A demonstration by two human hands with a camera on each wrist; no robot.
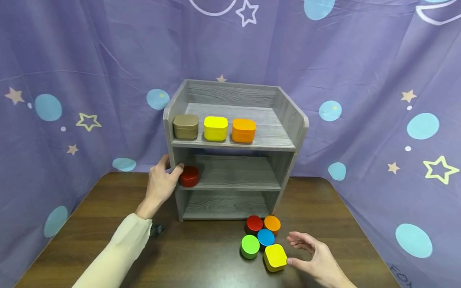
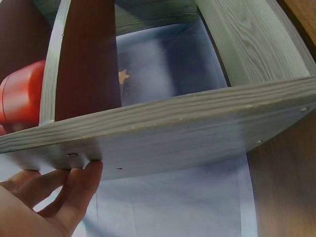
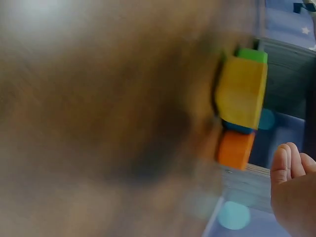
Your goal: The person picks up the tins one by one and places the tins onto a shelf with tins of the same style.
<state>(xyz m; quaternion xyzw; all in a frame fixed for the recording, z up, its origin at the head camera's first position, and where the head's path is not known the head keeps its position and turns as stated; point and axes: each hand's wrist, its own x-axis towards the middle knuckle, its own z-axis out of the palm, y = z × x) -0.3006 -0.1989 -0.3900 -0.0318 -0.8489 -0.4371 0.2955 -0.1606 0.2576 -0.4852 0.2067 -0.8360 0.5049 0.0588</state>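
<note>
Red tin [image 1: 189, 176] on middle shelf, left hand [image 1: 161, 183] gripping it | five tins left on table | right hand [image 1: 317, 256] loosely open beside yellow tin [image 1: 275, 257]

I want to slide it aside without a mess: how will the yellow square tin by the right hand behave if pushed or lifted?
The yellow square tin sits flat on the wooden table, so it should slide rather than roll. Its low, wide shape makes tipping unlikely. It looks rigid and smooth, probably light, perhaps slippery. Pushed leftward, it would likely bump the green round tin and blue tin.
</note>
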